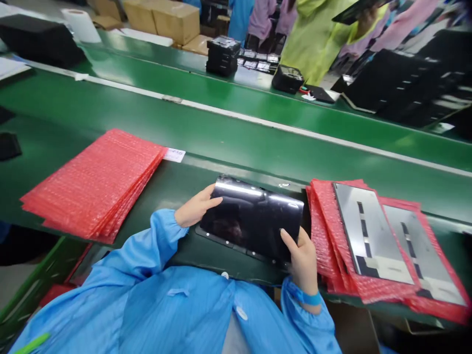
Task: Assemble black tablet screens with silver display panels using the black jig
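A glossy black screen panel point(254, 216) is held tilted above the green bench in front of me. My left hand point(197, 205) grips its left edge, thumb on the face. At the lower right edge, my right hand point(302, 253) holds it, thumb pressed on the front. Beneath it, a dark flat piece with small white dots point(217, 239) shows along the near side. A stack of red bubble bags point(98, 182) lies to the left. On the right, two silver-backed panels point(368, 228) rest on more red bubble bags point(324, 236).
A white strip point(236, 114) runs along the green bench. Beyond it stand black stacks point(222, 55), cardboard boxes point(173, 22) and a white roll point(81, 25). A person in yellow point(311, 39) holds a dark panel across the bench. A white label point(175, 155) sticks out beside the left stack.
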The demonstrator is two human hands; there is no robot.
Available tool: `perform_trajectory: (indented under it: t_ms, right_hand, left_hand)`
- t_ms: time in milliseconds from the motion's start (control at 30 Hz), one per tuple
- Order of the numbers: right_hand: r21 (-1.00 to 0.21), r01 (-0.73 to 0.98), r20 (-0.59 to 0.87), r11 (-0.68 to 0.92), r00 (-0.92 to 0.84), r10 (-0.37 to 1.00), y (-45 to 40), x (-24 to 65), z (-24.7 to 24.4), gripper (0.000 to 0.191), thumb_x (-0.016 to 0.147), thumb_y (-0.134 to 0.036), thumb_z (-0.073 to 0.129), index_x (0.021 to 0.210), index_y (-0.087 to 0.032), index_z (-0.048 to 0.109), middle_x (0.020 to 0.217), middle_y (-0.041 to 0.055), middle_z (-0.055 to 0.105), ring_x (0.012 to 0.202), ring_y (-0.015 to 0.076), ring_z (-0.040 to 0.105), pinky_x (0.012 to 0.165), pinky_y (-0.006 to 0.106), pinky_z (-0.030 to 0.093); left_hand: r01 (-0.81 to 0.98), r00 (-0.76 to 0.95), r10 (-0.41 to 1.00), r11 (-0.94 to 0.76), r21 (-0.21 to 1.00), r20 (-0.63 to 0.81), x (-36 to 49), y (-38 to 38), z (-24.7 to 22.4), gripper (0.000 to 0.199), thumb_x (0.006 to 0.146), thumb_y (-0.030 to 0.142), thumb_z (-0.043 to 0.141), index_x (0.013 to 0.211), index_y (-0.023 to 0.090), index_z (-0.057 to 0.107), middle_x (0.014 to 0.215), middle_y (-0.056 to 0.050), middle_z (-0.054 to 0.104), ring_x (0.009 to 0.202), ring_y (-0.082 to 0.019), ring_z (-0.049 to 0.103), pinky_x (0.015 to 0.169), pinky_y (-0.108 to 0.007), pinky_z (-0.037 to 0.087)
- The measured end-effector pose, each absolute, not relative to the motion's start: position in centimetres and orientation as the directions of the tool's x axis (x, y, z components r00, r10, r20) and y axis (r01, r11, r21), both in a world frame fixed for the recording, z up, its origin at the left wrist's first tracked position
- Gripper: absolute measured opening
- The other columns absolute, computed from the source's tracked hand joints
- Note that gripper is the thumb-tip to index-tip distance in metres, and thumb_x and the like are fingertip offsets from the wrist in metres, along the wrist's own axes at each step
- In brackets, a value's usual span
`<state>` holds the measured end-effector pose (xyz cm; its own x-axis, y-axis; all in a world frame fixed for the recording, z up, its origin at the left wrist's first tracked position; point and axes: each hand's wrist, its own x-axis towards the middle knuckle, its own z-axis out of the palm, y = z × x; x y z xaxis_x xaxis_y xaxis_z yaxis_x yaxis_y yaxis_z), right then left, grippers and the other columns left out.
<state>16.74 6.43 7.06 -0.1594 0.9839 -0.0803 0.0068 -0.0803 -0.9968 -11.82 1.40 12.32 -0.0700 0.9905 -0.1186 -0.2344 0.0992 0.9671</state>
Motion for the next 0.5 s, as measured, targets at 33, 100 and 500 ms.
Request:
perform_trajectory:
  t_ms: [33,100,500]
  right_hand:
    - [-0.994,0.111,-0.011,0.004,-0.136,0.991,6.6,16.7,6.7,0.06,0.078,-0.041,0.073,0.131,-0.017,0.057,0.126,0.0102,0.062,0.119,0.0279,0.055,0.108,0.046,0.038]
    - [-0.963,0.252,0.073,0.1,-0.116,0.991,6.7,16.8,6.0,0.065,0.08,-0.045,0.069,0.136,-0.017,0.052,0.131,0.0106,0.058,0.123,0.0272,0.052,0.111,0.044,0.034]
    - [-0.883,0.455,0.074,0.115,-0.108,0.991,5.9,16.8,5.2,0.067,0.085,-0.051,0.062,0.142,-0.02,0.046,0.129,0.0096,0.06,0.117,0.0272,0.057,0.106,0.042,0.039]
  left_hand:
    - [-0.158,-0.104,0.991,0.072,0.985,-0.089,-11.9,1.4,11.8,0.062,0.084,0.031,0.065,0.14,0.018,0.043,0.12,-0.009,0.062,0.108,-0.024,0.057,0.098,-0.036,0.042]
    - [0.086,-0.179,0.983,0.056,0.995,-0.04,-12.2,1.5,10.8,0.065,0.084,0.034,0.064,0.142,0.017,0.04,0.107,-0.007,0.064,0.095,-0.022,0.059,0.09,-0.034,0.045]
    - [0.65,-0.232,0.97,0.098,0.754,0.074,-13.1,2.0,8.6,0.053,0.081,0.039,0.066,0.127,0.015,0.055,0.1,-0.007,0.054,0.077,-0.017,0.052,0.081,-0.034,0.045]
